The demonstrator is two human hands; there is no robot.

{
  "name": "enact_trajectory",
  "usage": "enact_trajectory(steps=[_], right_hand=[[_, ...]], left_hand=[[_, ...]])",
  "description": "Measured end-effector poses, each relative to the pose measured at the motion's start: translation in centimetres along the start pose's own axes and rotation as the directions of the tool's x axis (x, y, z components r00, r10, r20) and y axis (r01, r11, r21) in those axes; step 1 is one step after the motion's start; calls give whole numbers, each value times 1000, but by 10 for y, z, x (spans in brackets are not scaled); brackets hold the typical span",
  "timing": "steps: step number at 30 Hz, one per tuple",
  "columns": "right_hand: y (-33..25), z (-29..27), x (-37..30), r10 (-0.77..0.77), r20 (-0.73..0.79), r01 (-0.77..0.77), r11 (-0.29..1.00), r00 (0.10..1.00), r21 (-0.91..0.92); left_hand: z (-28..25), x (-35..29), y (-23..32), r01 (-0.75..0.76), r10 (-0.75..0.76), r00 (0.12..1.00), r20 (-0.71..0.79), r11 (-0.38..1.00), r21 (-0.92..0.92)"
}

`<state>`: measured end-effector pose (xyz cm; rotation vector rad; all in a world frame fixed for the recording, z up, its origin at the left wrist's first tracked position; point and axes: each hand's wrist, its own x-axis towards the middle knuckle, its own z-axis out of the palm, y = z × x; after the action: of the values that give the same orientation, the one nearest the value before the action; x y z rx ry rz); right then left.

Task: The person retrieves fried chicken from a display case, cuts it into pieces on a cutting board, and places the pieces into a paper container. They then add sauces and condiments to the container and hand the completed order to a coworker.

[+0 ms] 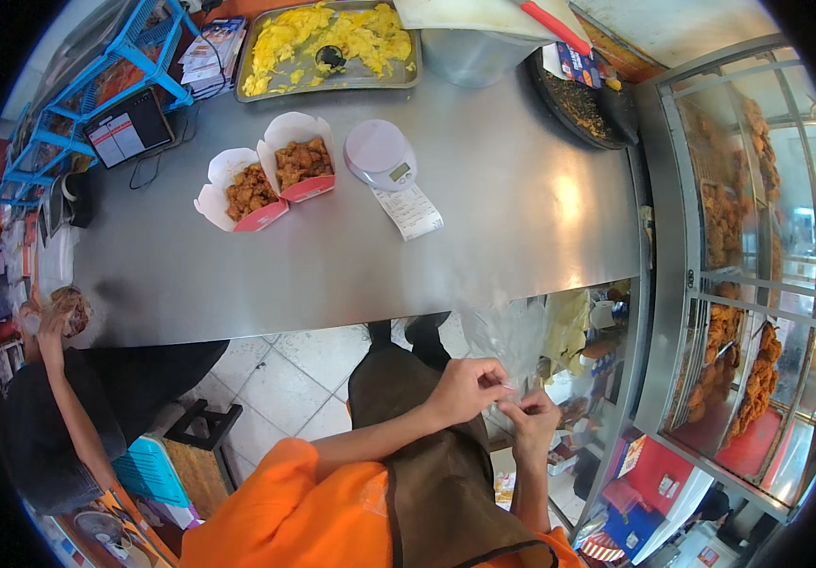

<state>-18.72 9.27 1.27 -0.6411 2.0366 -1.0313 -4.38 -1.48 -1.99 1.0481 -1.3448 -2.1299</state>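
Steel tabletop [351, 275] gleaming, and off its near edge, toward the right corner, left hand [470, 388] and right hand [529, 421] pinch close together, seemingly on a clear bag [498, 331] that a loosened grip could drop.

Far left, a blue rack [164, 76] near a dark tablet [129, 134]; far centre, yellow food [285, 47] on a metal tray [414, 74]; right, a glass-fronted case [673, 189] holding fried pieces [763, 379].
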Motion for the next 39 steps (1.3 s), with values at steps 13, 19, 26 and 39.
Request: enact_trajectory(steps=[13,19,26,39], right_hand=[[-8,-26,2,13,349,307,444,937,-842],[-58,-26,10,-250,758,778,-30,602,-628],[-45,-79,42,172,855,749,419,490,-514],[56,-61,59,485,685,357,605,543,-712]], left_hand=[[12,12,-4,-245,84,962,258,683,688],[14,44,7,-265,34,913,406,808,526],[48,59,-2,-502,82,687,722,773,389],[123,40,3,-653,-30,630,776,521,550]])
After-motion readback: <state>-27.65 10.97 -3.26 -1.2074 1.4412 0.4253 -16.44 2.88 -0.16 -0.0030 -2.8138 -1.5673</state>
